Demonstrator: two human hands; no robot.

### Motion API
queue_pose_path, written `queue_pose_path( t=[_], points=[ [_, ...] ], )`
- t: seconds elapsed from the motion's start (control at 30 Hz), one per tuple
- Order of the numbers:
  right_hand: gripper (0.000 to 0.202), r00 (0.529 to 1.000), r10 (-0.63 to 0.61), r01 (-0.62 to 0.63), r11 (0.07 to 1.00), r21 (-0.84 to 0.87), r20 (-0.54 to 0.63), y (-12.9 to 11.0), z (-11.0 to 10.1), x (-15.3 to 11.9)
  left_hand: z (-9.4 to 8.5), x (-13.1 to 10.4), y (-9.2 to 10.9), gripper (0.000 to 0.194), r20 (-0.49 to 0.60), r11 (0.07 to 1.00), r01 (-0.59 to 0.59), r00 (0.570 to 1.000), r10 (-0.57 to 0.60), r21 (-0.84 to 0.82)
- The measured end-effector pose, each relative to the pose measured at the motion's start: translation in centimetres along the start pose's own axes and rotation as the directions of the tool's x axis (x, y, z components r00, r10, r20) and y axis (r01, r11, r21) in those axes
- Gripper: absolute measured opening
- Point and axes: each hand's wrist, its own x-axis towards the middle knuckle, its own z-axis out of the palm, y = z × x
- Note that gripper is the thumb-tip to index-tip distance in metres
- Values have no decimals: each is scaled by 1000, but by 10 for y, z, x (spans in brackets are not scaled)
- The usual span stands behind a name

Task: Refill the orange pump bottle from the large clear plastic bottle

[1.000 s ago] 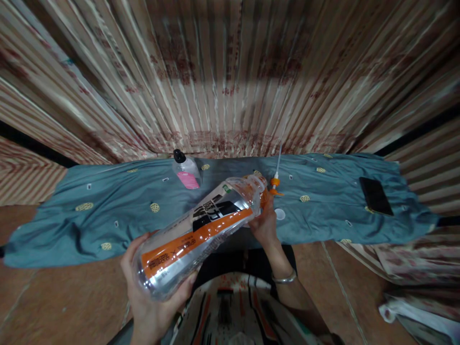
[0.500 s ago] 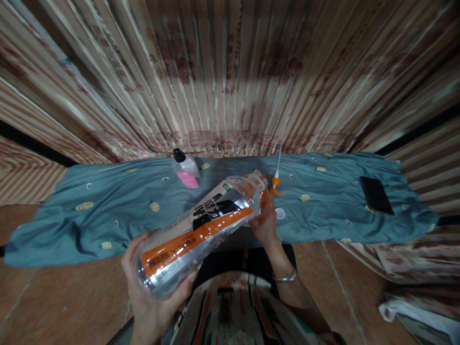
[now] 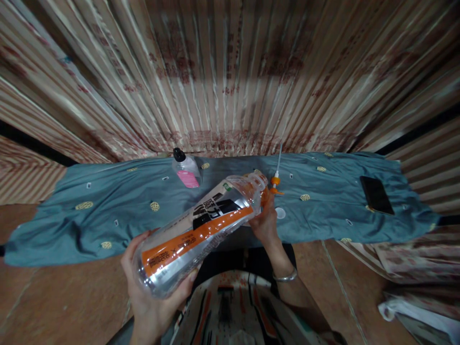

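My left hand (image 3: 154, 292) is wrapped round the base of a large clear plastic bottle (image 3: 201, 230) with an orange, silver and black label. The bottle is tilted, its uncapped neck pointing up and right over my right hand (image 3: 264, 218). My right hand is closed round an orange bottle (image 3: 265, 195), mostly hidden behind the clear bottle's neck. Just right of it, an orange-and-white pump head (image 3: 275, 182) with a long thin tube lies on the cloth. A small pale disc (image 3: 280, 213) lies beside my right hand.
A small bottle with a black cap and pink label (image 3: 187, 172) stands toward the back left. A black phone (image 3: 376, 195) lies on the right of the teal patterned cloth (image 3: 118, 206). Striped curtains (image 3: 230, 96) hang close behind and at both sides.
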Motion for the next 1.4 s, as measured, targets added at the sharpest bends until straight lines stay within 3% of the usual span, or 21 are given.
queue_pose_path(
  t=[0.17, 0.27, 0.47, 0.8, 1.0, 1.2, 1.4],
  points=[
    [81, 1000, -2, 2, 999, -34, -10, 2, -1, -1, 9, 1, 11, 93, -101, 996, 61, 993, -67, -58],
    [82, 1000, 3, -4, 999, -36, -9, 3, 0, 0, 8, 2, 15, 87, -85, 996, 69, 994, -74, -60],
    [80, 999, -40, 39, 999, -30, -6, 2, -1, 0, 4, 1, 7, 99, -78, 997, 51, 995, -57, -66],
    [80, 999, -41, 41, 998, -38, -5, 1, -1, -1, 7, 2, 17, 83, -92, 994, 101, 990, -105, -47],
    [82, 999, -40, 40, 998, -41, 3, 4, -1, -1, -1, 0, 1, 96, 13, 998, 67, 998, -67, -3],
    [80, 999, -52, 52, 998, -30, -7, 2, 0, -1, 5, 1, 11, 89, -86, 997, 66, 994, -70, -45],
    [77, 997, -80, 80, 997, -9, -13, -4, 0, 0, 2, 2, 7, 91, -26, 1000, 1, 1000, -1, -9]
  ],
)
